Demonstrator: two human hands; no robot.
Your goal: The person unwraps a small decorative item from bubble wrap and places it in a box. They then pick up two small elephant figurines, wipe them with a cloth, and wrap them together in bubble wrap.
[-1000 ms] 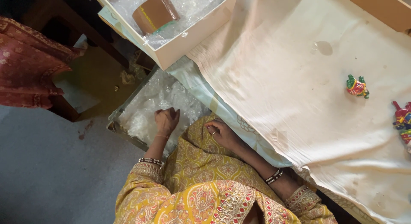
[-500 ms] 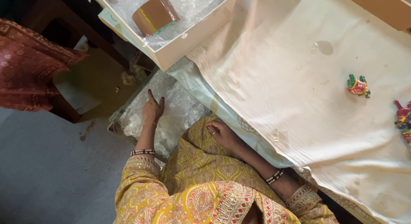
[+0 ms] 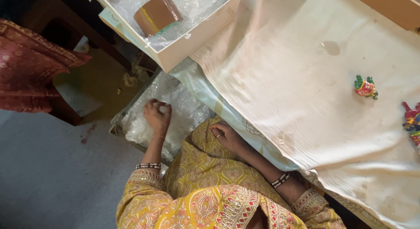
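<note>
Bubble wrap (image 3: 177,108), tray-held: left hand (image 3: 157,115) fingers curled gripping a piece; right hand (image 3: 227,136) loosely curled, empty, resting on lap.

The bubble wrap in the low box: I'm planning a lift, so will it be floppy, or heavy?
The bubble wrap lies crumpled and bunches under the left hand, so it's probably floppy. Thin, clear and air-filled, it's likely very light, perhaps slippery.

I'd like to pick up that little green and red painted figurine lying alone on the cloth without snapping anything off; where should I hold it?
Judging from above, take the figurine by its rounded red middle, coming straight down, a finger on each long side. The green bits at its ends look thin and stick out, so avoid them. The cloth around it is bare, leaving room.
</note>
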